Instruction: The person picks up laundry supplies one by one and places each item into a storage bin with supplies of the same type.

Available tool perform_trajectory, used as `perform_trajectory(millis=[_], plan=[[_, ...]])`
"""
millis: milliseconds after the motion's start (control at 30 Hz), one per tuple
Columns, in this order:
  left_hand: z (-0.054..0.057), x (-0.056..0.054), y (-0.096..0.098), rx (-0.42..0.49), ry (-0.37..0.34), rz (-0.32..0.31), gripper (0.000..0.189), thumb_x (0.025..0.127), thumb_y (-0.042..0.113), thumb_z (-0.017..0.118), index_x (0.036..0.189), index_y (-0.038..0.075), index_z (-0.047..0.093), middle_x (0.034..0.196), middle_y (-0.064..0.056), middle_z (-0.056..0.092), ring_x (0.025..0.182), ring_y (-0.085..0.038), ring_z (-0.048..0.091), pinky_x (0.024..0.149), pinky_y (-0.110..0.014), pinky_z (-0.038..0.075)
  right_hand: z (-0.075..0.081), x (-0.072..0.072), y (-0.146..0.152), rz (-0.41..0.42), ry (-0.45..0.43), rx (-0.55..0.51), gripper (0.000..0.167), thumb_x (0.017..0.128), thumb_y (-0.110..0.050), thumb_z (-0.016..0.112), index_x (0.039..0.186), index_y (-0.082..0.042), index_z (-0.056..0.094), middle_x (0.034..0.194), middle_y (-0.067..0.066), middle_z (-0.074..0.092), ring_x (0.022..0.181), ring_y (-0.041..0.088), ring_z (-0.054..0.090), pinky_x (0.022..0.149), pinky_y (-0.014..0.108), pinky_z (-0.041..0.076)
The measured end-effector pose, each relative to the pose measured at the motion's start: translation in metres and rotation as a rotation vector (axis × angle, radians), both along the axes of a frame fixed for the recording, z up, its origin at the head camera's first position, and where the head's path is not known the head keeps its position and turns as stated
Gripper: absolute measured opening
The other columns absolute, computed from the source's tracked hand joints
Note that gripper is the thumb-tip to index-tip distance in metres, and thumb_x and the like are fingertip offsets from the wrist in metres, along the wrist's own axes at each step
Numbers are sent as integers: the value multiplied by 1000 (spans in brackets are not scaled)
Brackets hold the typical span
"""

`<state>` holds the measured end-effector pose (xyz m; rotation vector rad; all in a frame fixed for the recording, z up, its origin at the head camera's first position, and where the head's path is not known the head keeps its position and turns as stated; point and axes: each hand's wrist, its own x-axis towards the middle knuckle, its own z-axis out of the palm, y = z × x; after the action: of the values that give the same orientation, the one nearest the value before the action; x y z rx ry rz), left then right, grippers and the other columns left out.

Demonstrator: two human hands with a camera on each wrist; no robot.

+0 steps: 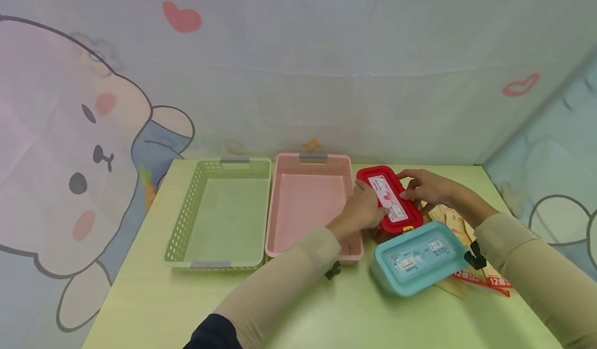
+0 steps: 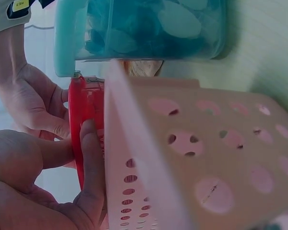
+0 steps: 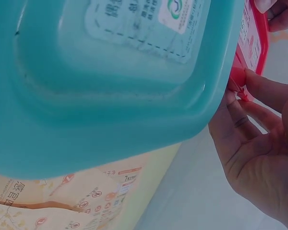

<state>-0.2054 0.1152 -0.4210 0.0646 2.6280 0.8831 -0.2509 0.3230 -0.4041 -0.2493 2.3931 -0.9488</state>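
Note:
A storage box with a red lid (image 1: 391, 197) and white label stands right of the pink basket. My left hand (image 1: 363, 210) grips its near left side, with a fingertip on the lid in the head view. On the opposite side my right hand (image 1: 431, 187) pinches the lid's edge; thumb and fingers meet at a red tab (image 3: 241, 88) in the right wrist view. The box's lower part is mostly hidden by the hands and the basket. Just in front of it is a teal-lidded box (image 1: 420, 258), tilted, its translucent body (image 2: 149, 28) seen from the left wrist.
A pink basket (image 1: 308, 209) and a green perforated basket (image 1: 233, 214) stand side by side on the pale table (image 1: 298, 307). Beige packets (image 3: 86, 201) with red-printed ends lie under and behind the teal-lidded box. A printed cloth backdrop (image 1: 298, 79) borders the table's back.

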Motion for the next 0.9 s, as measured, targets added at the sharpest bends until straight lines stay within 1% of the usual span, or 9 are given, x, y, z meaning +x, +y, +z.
perform_trajectory(millis=[100, 200, 333, 500, 567, 633, 733, 800, 900], plan=[[0, 0, -1, 4, -2, 1, 116, 89, 32, 87, 171, 10, 8, 147, -10, 51, 73, -16, 62, 53, -21, 53, 0, 0, -1, 3, 8, 2, 81, 96, -16, 77, 159, 4, 30, 123, 25, 63, 93, 31, 72, 70, 50, 65], [1, 1, -1, 20, -12, 8, 116, 89, 31, 87, 171, 12, 8, 144, -11, 52, 69, -16, 66, 56, -22, 56, -1, 0, -2, 3, 11, 3, 80, 96, -15, 77, 159, 4, 31, 121, 25, 64, 91, 31, 73, 70, 49, 65], [2, 1, 0, 30, -24, 19, 116, 89, 30, 87, 171, 13, 8, 137, -11, 54, 70, -21, 73, 58, -25, 58, -1, 0, -1, -1, 8, -1, 80, 97, -16, 76, 160, 3, 30, 122, 25, 64, 92, 31, 72, 70, 50, 65], [3, 0, 3, 14, -38, 9, 113, 91, 32, 85, 171, 10, 8, 130, -12, 56, 72, -22, 75, 55, -24, 57, 1, 2, 0, -6, -1, -1, 81, 97, -16, 76, 160, 4, 29, 122, 25, 63, 92, 31, 72, 70, 50, 65], [4, 0, 3, 5, -45, 13, 111, 93, 33, 83, 171, 8, 8, 132, -13, 56, 70, -21, 73, 55, -24, 57, 2, 3, -1, -4, -3, -4, 81, 97, -16, 76, 160, 4, 29, 121, 25, 64, 91, 31, 73, 70, 50, 65], [5, 0, 3, 6, -55, 24, 109, 94, 33, 82, 171, 8, 9, 131, -14, 55, 71, -22, 73, 58, -26, 59, 3, 3, -2, -3, -5, -7, 81, 96, -16, 77, 160, 4, 29, 121, 25, 64, 90, 31, 73, 70, 50, 65], [5, 1, 2, 16, -61, 32, 110, 93, 31, 83, 171, 9, 8, 130, -14, 55, 72, -23, 74, 63, -29, 61, 3, 4, -3, -5, 1, -6, 82, 96, -15, 77, 160, 4, 29, 122, 26, 63, 91, 31, 73, 70, 50, 65], [5, 1, 3, 26, -65, 34, 110, 93, 31, 83, 171, 10, 8, 124, -14, 55, 74, -25, 77, 66, -31, 63, 3, 5, -4, -8, 11, 0, 82, 96, -15, 77, 160, 4, 29, 122, 27, 62, 91, 31, 72, 70, 49, 65], [5, 1, 3, 14, -67, 30, 110, 94, 31, 83, 171, 10, 7, 117, -14, 56, 74, -25, 76, 67, -31, 63, 2, 6, -6, -17, 21, 16, 80, 97, -15, 76, 160, 4, 30, 122, 28, 62, 90, 31, 72, 70, 48, 65]])
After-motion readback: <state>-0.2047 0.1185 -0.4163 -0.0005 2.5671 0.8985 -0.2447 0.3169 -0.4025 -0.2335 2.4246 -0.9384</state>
